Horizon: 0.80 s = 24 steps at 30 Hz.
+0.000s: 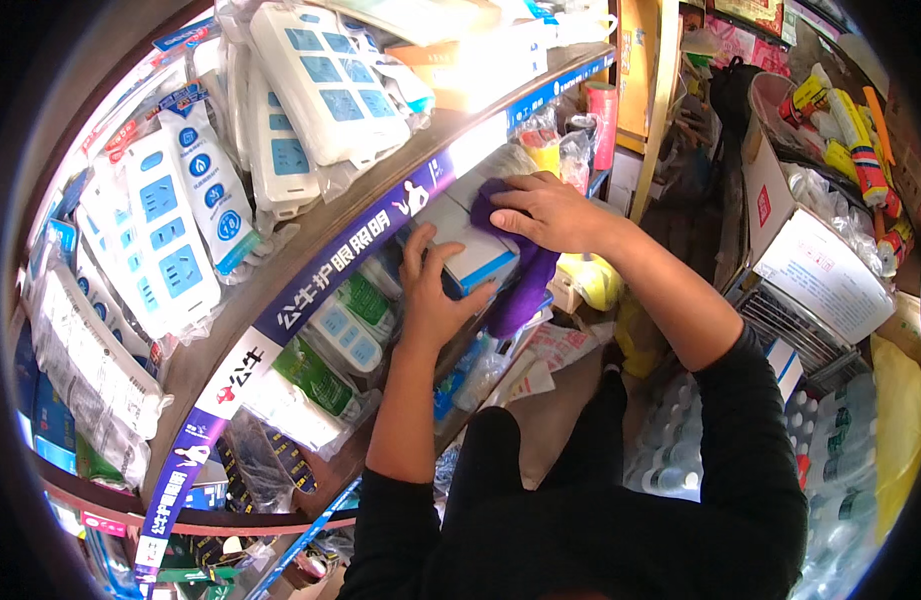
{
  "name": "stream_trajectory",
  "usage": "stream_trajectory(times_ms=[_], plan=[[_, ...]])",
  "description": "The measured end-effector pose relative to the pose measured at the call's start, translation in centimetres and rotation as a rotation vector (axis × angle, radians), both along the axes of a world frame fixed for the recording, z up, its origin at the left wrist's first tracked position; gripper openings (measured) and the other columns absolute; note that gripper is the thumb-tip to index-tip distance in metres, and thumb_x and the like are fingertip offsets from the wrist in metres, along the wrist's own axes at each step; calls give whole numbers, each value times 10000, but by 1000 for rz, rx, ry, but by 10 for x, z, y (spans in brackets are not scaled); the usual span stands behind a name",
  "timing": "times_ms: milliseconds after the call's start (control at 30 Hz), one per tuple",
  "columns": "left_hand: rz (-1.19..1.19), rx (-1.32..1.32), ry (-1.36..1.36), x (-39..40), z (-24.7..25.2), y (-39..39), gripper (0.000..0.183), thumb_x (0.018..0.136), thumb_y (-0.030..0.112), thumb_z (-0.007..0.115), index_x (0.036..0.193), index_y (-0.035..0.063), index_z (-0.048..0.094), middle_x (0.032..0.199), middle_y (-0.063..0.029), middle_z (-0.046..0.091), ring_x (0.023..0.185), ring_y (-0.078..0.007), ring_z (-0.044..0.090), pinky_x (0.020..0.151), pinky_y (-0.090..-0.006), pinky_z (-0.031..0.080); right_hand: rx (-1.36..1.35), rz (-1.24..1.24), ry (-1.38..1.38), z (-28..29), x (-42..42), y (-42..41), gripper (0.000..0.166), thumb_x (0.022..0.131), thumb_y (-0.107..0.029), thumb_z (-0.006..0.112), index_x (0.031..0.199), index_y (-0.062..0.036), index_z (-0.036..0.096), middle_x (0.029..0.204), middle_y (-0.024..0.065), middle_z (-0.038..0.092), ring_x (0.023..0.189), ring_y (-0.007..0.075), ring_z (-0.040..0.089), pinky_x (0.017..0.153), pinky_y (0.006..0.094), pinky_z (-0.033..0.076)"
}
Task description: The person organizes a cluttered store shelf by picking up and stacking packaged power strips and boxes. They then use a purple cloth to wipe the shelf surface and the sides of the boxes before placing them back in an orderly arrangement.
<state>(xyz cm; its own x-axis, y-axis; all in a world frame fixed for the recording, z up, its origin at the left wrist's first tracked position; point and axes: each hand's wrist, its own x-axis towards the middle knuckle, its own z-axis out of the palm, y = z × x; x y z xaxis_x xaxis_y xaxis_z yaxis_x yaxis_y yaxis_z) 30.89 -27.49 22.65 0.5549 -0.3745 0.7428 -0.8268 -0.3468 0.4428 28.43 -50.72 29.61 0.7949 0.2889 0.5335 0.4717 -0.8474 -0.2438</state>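
A purple cloth (pixel 524 289) lies under my right hand (pixel 546 214), whose fingers press it onto a white cardboard box with a blue edge (pixel 479 251). Part of the cloth hangs down past the box's right side. My left hand (pixel 434 289) is at the near left corner of the box, fingers spread and curved, with nothing held in them. Its fingertips are at the box's top and front edge. The box sits on a lower shelf beneath a purple-and-white shelf strip (pixel 340 259). Packaged power strips (pixel 346 334) in green-and-white wrapping lie left of my left hand.
Bagged power strips (pixel 329 82) crowd the upper shelf (pixel 205 352). Coloured rolls (pixel 601 124) stand at the shelf's far end. Across the narrow aisle are an opened carton (pixel 820 262), a wire rack (pixel 794 330) and packs of bottled water (pixel 835 450). A paper piece (pixel 531 382) is by my legs.
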Motion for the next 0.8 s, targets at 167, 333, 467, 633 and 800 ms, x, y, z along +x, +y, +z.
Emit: stream_trajectory(times_ms=[167,333,467,633,800], plan=[[-11,-38,-9,-1,0,-6,542,622,295,839,1060,99,587,1378,-168,360,1259,-379,397,1020,-488,340,-146,-142,-260,-15,-21,10,306,866,-297,621,1057,-59,650,1047,105,616,957,311,571,794,416,497],[-86,-80,19,10,-5,7,472,763,363,740,1108,75,595,1389,-166,356,1282,-349,390,1050,-460,326,120,-194,-448,-28,-60,44,238,811,-200,662,1011,-72,661,978,94,615,900,305,593,739,409,506],[-217,-194,147,11,-8,-5,427,901,369,548,1165,36,579,1396,-170,361,1287,-329,388,1061,-432,315,269,-153,-547,-63,-69,84,387,716,-134,718,1095,-101,650,1092,139,582,989,331,563,823,428,469],[-221,-203,215,6,-4,4,422,968,322,392,1168,9,593,1396,-174,361,1286,-316,384,1066,-414,307,125,-153,-615,-89,-65,103,505,684,-95,615,1185,-146,651,1106,96,552,942,273,534,804,395,423],[-168,-130,156,4,0,6,437,1005,282,317,1097,14,650,1388,-178,357,1283,-311,379,1067,-415,302,197,-284,-709,-115,-36,68,521,727,-88,597,1236,-194,627,1172,95,543,1006,287,532,877,386,422]])
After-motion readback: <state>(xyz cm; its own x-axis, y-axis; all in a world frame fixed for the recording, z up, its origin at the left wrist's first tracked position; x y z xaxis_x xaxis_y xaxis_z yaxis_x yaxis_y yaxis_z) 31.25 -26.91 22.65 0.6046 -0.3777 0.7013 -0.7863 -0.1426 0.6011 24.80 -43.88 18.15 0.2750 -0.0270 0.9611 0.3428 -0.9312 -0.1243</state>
